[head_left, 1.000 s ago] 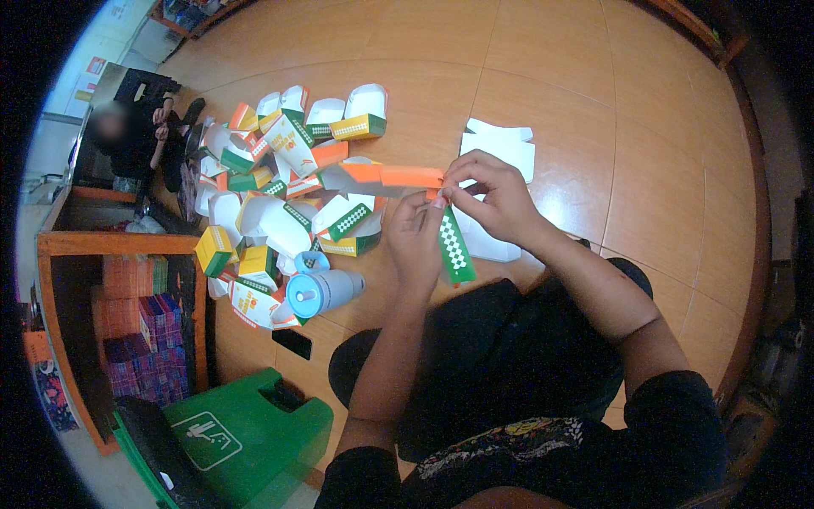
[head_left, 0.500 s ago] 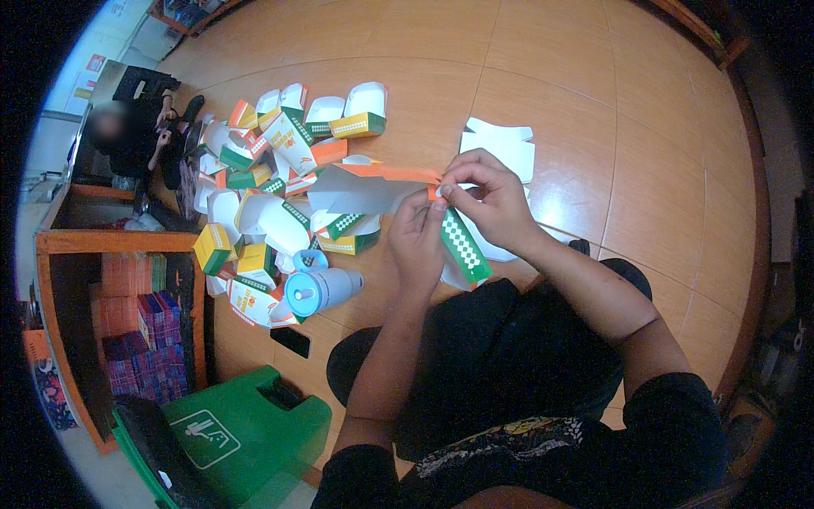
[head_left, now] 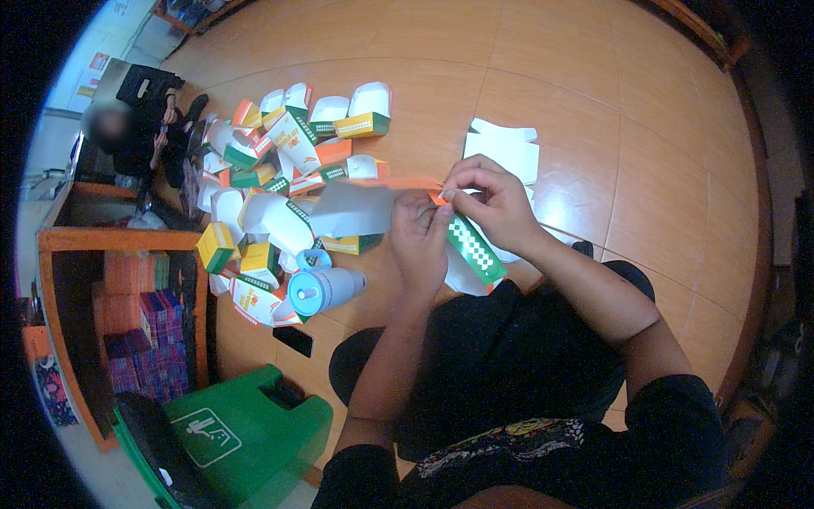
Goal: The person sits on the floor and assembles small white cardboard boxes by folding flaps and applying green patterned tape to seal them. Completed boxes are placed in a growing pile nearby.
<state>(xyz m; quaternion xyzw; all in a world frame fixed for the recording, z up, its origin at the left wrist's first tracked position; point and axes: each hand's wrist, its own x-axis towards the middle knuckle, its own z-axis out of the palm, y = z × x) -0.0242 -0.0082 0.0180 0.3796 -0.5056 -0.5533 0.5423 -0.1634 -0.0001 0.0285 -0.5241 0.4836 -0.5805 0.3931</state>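
Note:
Between my hands is a partly folded food carton (head_left: 476,248), white inside, with orange and green patterned outer sides. My left hand (head_left: 420,237) is closed around its near corner, thumb up. My right hand (head_left: 487,202) pinches the same orange corner from the right, fingertips meeting the left thumb. One long panel of the carton stretches left over the heap; its edge is blurred. Under and behind my right hand, flat white carton blanks (head_left: 505,151) lie on the floor. To the left sits a heap of folded cartons (head_left: 292,144) in white, green, yellow and orange.
A light blue tumbler (head_left: 326,290) lies beside the heap, with a dark phone (head_left: 292,341) near it. At lower left stands a green bin (head_left: 254,433) beside a wooden shelf (head_left: 127,242) of stacked packs. Another person (head_left: 140,140) sits at far left.
The carton's long left panel has swung down and blurred, showing more of the heap behind it. Its green end has tilted slightly right. Both hands keep their pinch at the corner.

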